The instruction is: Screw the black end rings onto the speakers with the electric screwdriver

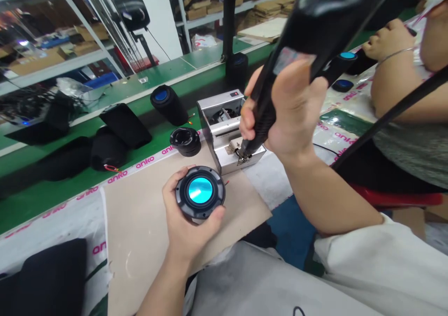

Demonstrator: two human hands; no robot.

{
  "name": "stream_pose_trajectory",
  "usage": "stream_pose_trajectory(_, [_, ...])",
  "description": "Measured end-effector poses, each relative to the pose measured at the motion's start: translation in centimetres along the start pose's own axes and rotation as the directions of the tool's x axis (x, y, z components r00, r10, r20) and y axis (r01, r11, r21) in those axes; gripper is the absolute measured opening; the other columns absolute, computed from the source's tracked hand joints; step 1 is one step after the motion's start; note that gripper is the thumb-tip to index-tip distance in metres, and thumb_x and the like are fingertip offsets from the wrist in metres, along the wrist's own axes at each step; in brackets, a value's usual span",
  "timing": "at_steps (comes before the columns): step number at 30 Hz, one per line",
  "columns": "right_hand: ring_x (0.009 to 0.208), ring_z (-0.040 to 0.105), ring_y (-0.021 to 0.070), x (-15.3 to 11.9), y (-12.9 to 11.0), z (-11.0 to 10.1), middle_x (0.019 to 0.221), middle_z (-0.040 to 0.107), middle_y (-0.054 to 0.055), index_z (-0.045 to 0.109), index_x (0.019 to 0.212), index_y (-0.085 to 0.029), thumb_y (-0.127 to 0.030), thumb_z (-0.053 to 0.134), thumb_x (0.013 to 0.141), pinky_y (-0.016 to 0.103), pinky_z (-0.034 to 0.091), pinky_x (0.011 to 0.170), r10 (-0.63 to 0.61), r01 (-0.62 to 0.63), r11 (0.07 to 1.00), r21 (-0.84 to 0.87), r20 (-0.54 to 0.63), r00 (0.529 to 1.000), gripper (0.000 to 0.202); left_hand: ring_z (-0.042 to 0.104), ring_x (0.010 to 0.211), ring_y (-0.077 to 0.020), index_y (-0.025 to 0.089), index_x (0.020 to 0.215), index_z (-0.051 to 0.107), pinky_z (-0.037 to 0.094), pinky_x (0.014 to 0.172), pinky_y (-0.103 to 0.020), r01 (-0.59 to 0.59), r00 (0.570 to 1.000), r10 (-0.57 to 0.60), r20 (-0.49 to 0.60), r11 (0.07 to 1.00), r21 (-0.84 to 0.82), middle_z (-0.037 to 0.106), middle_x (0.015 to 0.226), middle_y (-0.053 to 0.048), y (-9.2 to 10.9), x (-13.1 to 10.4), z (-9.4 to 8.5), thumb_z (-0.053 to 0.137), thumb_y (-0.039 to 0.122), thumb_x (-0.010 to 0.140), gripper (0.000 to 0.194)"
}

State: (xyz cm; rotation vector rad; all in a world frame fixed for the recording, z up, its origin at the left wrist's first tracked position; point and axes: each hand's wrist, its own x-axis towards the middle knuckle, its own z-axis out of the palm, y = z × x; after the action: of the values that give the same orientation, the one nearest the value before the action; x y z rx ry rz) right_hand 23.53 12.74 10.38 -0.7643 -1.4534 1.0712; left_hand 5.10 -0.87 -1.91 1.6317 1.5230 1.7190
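Note:
My left hand (184,234) is closed around a round black speaker (200,191) with a shiny blue centre, its face turned up, above the brown cardboard sheet (140,227). My right hand (292,113) grips a black electric screwdriver (301,38), held tilted with its tip down. That tip meets the front of a silver screw feeder (229,159); whether it holds a screw is too small to tell. Just left of the feeder stands a black ring-shaped part (185,141), open at the top.
Behind, a black cylindrical speaker (168,103) and several black fabric-covered pieces (126,124) lie on the green belt (105,103). At the right, a co-worker's hand (390,40) is near more speakers. A dark item (52,276) occupies the front left.

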Motion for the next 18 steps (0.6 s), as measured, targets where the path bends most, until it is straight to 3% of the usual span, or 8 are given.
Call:
stream_pose_trajectory(4, [0.055,0.053,0.0149,-0.5,1.1,1.2,0.061,0.049,-0.002,0.047,0.076,-0.025,-0.090,0.077,0.079,0.033,0.045,0.049,0.057,-0.057,0.998,0.020,0.008,0.998,0.071,0.073,0.126,-0.0298,0.025,0.142,0.053,0.061,0.103,-0.041,-0.011,1.000,0.011,-0.004,1.000,-0.003,0.063,0.140,-0.013,0.0,0.0,0.0,0.093,0.055,0.080,0.079])
stream_pose_trajectory(9, [0.047,0.050,0.0136,-1.1,1.0,0.8,0.058,0.052,-0.003,0.054,0.074,-0.024,-0.084,0.088,0.071,0.033,0.040,0.046,0.168,-0.171,0.974,0.149,0.035,0.985,0.069,0.073,0.122,-0.0299,0.025,0.142,0.052,0.062,0.101,-0.041,-0.015,1.000,0.015,-0.002,1.000,-0.002,0.063,0.139,-0.013,-0.1,0.0,0.1,0.091,0.059,0.081,0.080])
stream_pose_trajectory(14, [0.055,0.058,0.0190,-0.7,0.0,0.2,0.064,0.052,-0.001,0.061,0.083,-0.027,-0.094,0.082,0.069,0.037,0.047,0.046,-0.013,0.015,0.996,0.093,-0.024,1.000,0.072,0.074,0.120,-0.0275,0.025,0.141,0.053,0.062,0.099,-0.038,-0.031,0.999,0.031,-0.010,0.999,-0.014,0.063,0.138,-0.012,-0.1,0.2,0.2,0.090,0.061,0.083,0.078])
stream_pose_trajectory(18, [0.058,0.055,0.0170,-0.4,-0.2,0.7,0.064,0.050,0.000,0.050,0.074,-0.027,-0.091,0.082,0.072,0.036,0.046,0.051,0.048,-0.048,0.999,-0.006,-0.025,0.999,0.072,0.074,0.120,-0.0284,0.025,0.141,0.052,0.062,0.100,-0.040,-0.026,1.000,0.026,-0.002,1.000,0.009,0.064,0.138,-0.013,-0.1,0.1,0.1,0.091,0.061,0.081,0.080])
